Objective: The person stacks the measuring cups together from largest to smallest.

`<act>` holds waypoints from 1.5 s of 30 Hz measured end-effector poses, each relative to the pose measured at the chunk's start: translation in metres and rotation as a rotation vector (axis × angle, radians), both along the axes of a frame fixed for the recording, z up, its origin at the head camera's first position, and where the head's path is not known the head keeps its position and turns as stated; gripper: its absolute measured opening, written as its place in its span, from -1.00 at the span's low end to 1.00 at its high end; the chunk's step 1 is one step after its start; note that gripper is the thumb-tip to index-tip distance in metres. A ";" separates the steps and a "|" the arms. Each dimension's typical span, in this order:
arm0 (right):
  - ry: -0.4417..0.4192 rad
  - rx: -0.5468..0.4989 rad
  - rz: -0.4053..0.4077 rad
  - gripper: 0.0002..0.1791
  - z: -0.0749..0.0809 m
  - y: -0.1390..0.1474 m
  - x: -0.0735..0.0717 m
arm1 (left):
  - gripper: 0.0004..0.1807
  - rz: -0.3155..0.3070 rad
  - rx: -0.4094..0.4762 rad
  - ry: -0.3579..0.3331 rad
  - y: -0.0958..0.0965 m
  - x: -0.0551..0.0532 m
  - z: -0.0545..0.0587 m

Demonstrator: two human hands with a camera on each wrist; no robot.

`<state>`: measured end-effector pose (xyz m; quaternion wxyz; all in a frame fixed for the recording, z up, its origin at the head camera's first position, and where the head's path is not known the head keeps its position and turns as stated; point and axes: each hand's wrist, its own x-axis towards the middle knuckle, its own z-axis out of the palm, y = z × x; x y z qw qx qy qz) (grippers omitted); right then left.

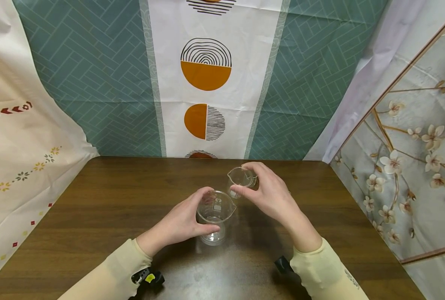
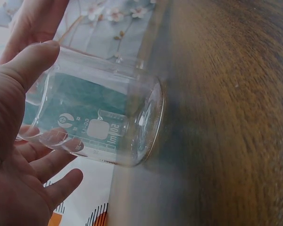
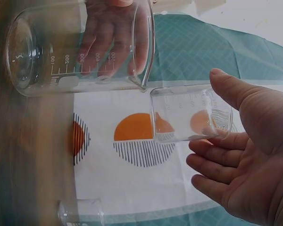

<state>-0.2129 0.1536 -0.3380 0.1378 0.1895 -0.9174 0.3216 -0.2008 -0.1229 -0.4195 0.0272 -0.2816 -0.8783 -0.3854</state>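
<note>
My left hand (image 1: 186,218) grips a large clear glass beaker (image 1: 215,214) near its rim, thumb on the near side and fingers round the far side. White graduation marks show on its wall, and its base is at the tabletop in the left wrist view. My right hand (image 1: 269,189) holds a smaller clear beaker (image 3: 188,113) between thumb and fingers near its rim. That one is raised, its base about level with the large beaker's rim in the right wrist view. Both beakers look upright, and no liquid shows in them.
Another small glass vessel (image 3: 82,212) stands on the table, partly cut off in the right wrist view. The brown wooden table (image 1: 132,179) ends at a patterned cloth backdrop (image 1: 214,91). A floral cloth (image 1: 402,166) hangs on the right.
</note>
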 end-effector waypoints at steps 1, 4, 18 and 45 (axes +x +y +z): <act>0.000 -0.001 0.001 -0.30 0.000 0.000 0.001 | 0.08 0.000 0.000 0.000 0.000 0.000 0.000; 0.002 -0.004 0.007 -0.30 0.002 -0.001 0.003 | 0.08 -0.004 0.002 0.001 0.000 0.000 0.000; 0.004 0.012 0.033 -0.35 0.006 -0.008 0.010 | 0.10 0.006 -0.005 0.027 0.000 0.000 -0.001; 0.009 0.048 0.125 -0.29 0.001 -0.020 0.018 | 0.10 0.006 -0.013 0.008 0.000 0.001 0.001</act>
